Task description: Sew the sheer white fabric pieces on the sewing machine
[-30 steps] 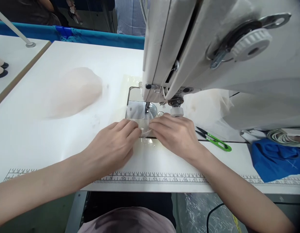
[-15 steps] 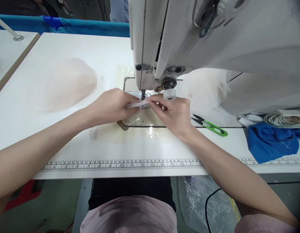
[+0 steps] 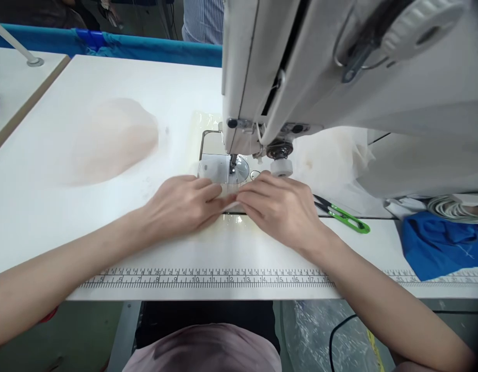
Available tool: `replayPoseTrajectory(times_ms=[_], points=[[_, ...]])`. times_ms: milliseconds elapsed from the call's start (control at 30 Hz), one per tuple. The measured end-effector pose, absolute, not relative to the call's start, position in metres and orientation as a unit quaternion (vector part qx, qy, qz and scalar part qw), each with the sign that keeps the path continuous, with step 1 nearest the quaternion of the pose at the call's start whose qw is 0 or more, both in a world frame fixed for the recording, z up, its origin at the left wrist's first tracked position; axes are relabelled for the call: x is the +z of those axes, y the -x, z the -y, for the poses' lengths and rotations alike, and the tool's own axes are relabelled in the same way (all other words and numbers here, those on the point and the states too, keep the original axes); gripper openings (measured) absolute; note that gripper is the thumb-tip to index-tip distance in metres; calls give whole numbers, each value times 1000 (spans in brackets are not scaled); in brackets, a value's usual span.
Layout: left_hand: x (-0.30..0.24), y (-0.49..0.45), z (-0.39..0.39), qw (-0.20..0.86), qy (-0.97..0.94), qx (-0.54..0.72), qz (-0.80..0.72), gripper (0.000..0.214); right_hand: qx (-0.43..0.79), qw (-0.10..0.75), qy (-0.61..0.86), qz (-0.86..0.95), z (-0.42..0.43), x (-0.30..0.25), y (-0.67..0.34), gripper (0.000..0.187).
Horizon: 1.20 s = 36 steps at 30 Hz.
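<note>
My left hand and my right hand meet just in front of the presser foot of a white sewing machine. Both have their fingers closed in a pinch, the fingertips touching or nearly so. Between them is a narrow white strip, now mostly covered by the fingers. The metal needle plate shows behind the hands. A white knob on the machine hangs just above my right hand.
Green-handled thread snips lie right of my right hand. Farther right are a blue cloth and a coil of pale cord. A printed ruler runs along the table's front edge. Beyond the blue cloth rail a person's striped clothing shows.
Both hands have come back from the presser foot toward the table's front edge, baring the needle plate. The white strip, plain between the hands before, is now mostly hidden. The view has shifted slightly.
</note>
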<state>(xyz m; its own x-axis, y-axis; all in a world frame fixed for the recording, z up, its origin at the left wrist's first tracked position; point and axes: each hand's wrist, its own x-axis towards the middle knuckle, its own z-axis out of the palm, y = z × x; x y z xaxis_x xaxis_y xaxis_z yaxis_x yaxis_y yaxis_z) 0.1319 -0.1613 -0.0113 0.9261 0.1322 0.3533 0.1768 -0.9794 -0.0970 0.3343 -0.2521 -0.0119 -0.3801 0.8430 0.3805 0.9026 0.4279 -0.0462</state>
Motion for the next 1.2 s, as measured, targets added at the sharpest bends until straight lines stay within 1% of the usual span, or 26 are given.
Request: replayPoseTrajectory(times_ms=[100, 167, 233, 333, 500, 700, 1000, 1200], points=[[-14, -130, 171, 152, 964, -206, 66, 16, -150, 162, 506, 834, 254, -10, -331, 24], [-13, -128, 174, 169, 962, -204, 72, 21, -162, 162, 503, 833, 255, -10, -330, 24], [-13, -126, 175, 160, 967, -181, 80, 28, -162, 162, 505, 832, 254, -11, -329, 23], [-16, -122, 175, 138, 974, -154, 88, 32, -162, 167, 503, 833, 254, -12, -329, 20], [-19, -123, 173, 118, 972, -180, 95, 27, -165, 179, 497, 833, 253, -12, -329, 19], [-18, -125, 172, 87, 972, -200, 90, 25, -177, 185, 494, 831, 252, -14, -329, 24], [-23, -128, 160, 74, 973, -188, 108, 30, -189, 192, 502, 821, 243, -21, -332, 26], [-26, -132, 149, 74, 971, -196, 115, 32, -185, 165, 529, 812, 238, -23, -334, 29]])
